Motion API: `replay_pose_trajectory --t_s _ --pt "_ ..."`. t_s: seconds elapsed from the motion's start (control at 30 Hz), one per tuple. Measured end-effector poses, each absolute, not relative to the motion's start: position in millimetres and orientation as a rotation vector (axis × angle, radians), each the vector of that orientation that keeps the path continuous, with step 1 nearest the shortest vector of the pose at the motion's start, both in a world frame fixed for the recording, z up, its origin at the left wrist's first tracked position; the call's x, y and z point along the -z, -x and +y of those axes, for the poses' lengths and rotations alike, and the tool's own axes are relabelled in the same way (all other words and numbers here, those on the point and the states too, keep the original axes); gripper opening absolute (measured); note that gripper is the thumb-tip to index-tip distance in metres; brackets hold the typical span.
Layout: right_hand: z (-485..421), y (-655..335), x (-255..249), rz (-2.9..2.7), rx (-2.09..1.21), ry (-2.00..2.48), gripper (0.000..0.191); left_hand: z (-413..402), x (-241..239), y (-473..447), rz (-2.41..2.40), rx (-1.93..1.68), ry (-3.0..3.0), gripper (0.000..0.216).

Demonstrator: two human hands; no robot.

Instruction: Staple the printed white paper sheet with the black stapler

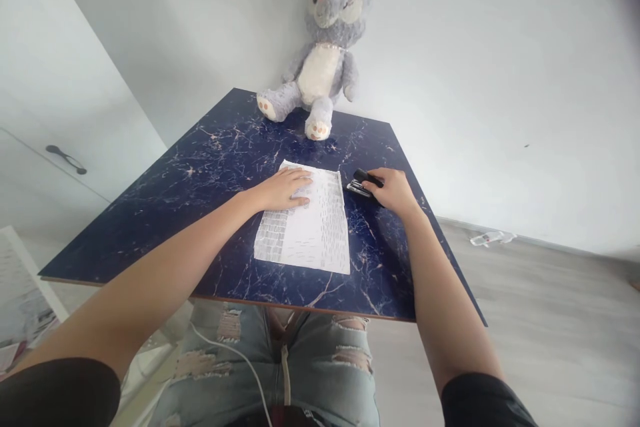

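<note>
My left hand [287,188] lies flat, fingers spread, pinning the paper [310,230] at mid-frame. My right hand [395,191] curls closed around the stapler [363,183] just right of it. I'd press the paper down firmly.

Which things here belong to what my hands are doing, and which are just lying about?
In use: left hand flat on the printed paper; right hand gripping the black stapler beside it.
Lying about: plush rabbit at the far edge of the table; what looks like a plastic bottle on the floor.
</note>
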State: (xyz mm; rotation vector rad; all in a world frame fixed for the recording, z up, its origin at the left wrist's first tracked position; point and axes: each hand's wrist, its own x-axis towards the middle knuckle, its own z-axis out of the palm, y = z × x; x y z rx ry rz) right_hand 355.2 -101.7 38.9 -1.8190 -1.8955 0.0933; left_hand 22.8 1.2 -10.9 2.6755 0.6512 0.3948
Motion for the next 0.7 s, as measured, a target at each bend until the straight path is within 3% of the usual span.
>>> replay_pose_trajectory --t_s 0.37,0.7 --pt "-102.1 -338.6 -39.9 -1.967 -0.22 1.68 0.022 -6.3 3.5 -25.1 0.609 -0.444 -2.709 0.056" --pt "-105.2 -326.9 -42.6 -2.098 -0.124 1.62 0.026 -39.1 -5.5 -42.9 0.45 -0.066 -2.808 0.065"
